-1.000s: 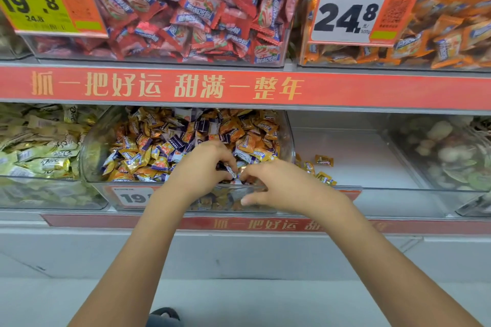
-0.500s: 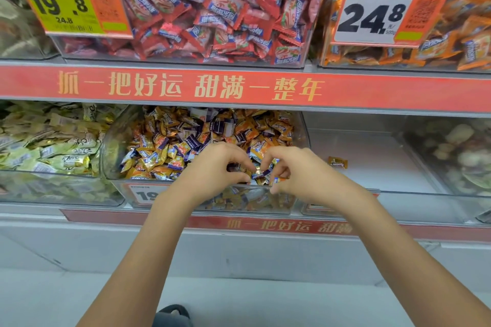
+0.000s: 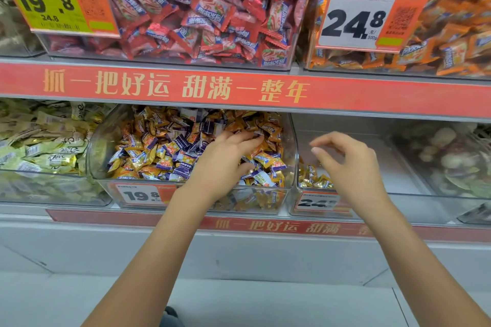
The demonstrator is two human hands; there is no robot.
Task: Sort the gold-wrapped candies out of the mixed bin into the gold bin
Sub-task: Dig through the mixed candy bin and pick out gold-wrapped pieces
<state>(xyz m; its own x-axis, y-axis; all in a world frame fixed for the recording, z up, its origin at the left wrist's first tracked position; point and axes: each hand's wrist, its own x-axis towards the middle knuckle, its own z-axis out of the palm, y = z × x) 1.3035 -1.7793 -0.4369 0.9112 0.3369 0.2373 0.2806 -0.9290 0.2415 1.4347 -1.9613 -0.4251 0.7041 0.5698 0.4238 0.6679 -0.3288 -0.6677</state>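
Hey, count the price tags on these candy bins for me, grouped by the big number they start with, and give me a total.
Tags starting 19: 2, the upper-left tag and the mixed-bin tag.
Tags starting 24: 2, the upper-right tag and the gold-bin tag, its last digit hidden.
Total: 4

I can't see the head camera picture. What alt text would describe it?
A person's left hand rests in a clear plastic bin of mixed gold and purple wrapped candies, while the right hand hovers, fingers loosely curled, over a nearly empty clear bin with few gold-wrapped candies.
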